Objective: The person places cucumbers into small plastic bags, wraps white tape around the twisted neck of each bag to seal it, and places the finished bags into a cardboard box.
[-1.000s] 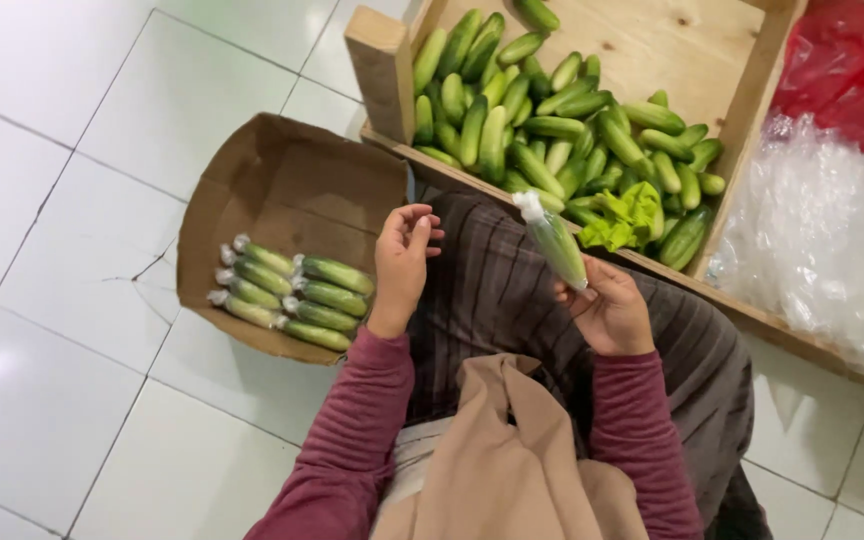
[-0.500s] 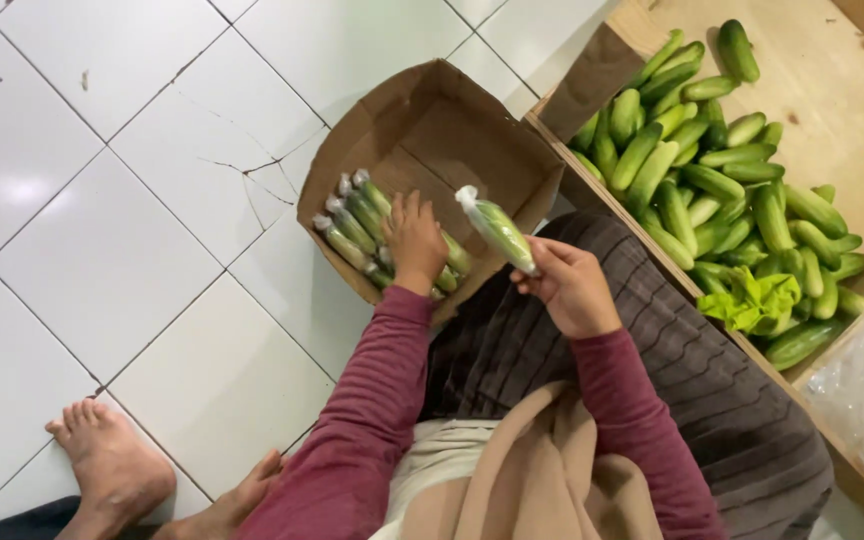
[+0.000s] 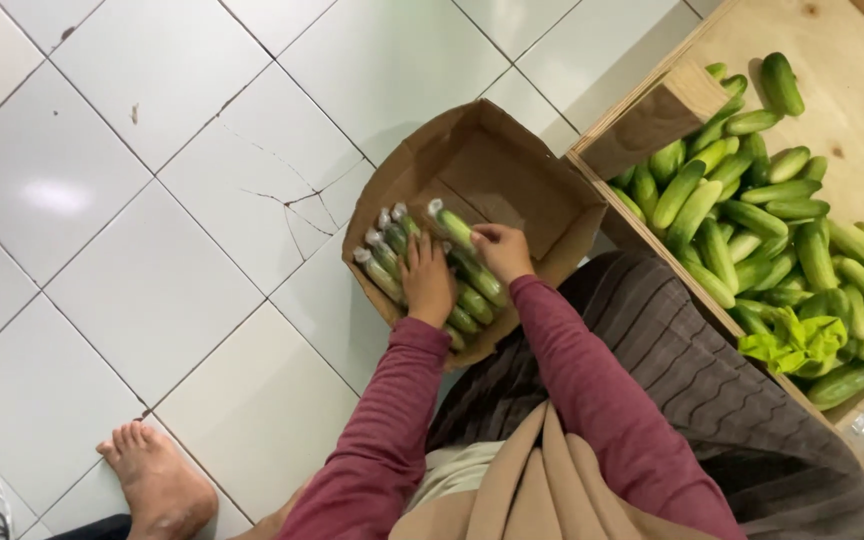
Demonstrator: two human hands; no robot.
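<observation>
Only the head view to go on, looking straight down.

Progress-wise, I'd say the packing is well underway but nowhere near finished. The cardboard box (image 3: 512, 170) on the tiled floor (image 3: 152, 250) is holding one row of wrapped cucumber packs (image 3: 382, 262) lined up along its 8 o'clock side, and the rest of the box bottom toward 1 o'clock is showing bare cardboard. Meanwhile the wooden crate (image 3: 652, 110) off at 3 o'clock is sitting there with a big heap of loose cucumbers (image 3: 752, 220) plus a crumpled green bag (image 3: 797, 340), so by my reckoning most of the work is waiting.

The right hand (image 3: 502, 250) is closing its fingers round the top of one wrapped cucumber pack (image 3: 467, 255), which is lying at the 3 o'clock end of the row, touching its neighbours. Looks to me like it's being settled into place rather than lifted, but I can't tell for sure. The left hand (image 3: 427, 280) is pressing flat on the middle of the row, fingers spread, gripping nothing, just holding the packs down.

So both hands are inside the box, close together but not touching, the left at about 8 o'clock from the right. The pack is running from under the right hand's fingertips back toward the person's lap.

Someone's bare foot (image 3: 157, 480) is resting on the tiles at 7 o'clock, well apart from the box.
</observation>
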